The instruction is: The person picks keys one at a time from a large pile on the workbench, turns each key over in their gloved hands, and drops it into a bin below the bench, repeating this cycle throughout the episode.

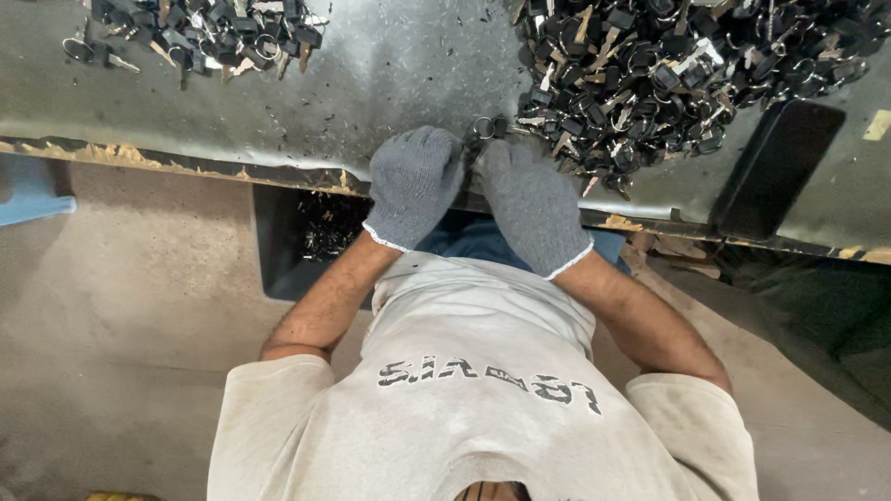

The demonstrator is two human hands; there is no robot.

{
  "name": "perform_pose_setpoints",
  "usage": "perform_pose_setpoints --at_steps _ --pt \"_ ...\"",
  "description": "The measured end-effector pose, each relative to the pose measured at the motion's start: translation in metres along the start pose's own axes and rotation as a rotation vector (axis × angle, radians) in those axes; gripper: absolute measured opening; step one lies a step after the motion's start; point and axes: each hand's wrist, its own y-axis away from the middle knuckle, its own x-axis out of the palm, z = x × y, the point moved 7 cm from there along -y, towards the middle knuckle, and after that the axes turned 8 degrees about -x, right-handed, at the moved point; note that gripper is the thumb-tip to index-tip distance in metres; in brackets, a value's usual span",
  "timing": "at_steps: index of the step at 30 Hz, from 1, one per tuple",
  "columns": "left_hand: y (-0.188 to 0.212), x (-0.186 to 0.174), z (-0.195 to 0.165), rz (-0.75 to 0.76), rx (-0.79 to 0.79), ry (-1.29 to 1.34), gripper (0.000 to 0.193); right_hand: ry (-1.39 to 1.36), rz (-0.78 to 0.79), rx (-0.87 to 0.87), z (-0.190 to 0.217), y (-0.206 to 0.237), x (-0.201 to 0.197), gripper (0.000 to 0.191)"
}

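Observation:
My left hand (413, 186) and my right hand (534, 204), both in grey knit gloves, meet at the near edge of a grey metal worktable (371, 83). Between their fingertips they pinch a black-headed key with a metal ring (484, 127); most of the key is hidden by the gloves. A large pile of black-headed keys and rings (668, 65) lies just right of and beyond my right hand, almost touching it. A smaller pile of the same keys (204, 32) sits at the far left of the table.
A flat black rectangular object (778, 167) lies on the table at the right. Below the table edge stands a dark bin with metal scraps (316, 232). A blue seat (28, 190) is at the left. Metal shavings dot the tabletop; the floor is concrete.

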Motion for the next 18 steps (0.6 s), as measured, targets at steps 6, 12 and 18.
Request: perform_pose_setpoints --at_steps 6,12,18 --pt "0.001 -0.001 -0.002 0.023 -0.01 0.039 0.014 -0.444 -0.001 -0.025 -0.005 -0.012 0.002 0.027" --pt "-0.007 -0.017 -0.011 0.02 0.006 0.062 0.015 -0.165 0.065 0.101 -0.015 -0.007 0.008 0.019" --pt "-0.03 -0.068 0.008 -0.576 -0.048 -0.179 0.017 -0.285 -0.12 0.032 -0.01 -0.008 -0.009 0.034"
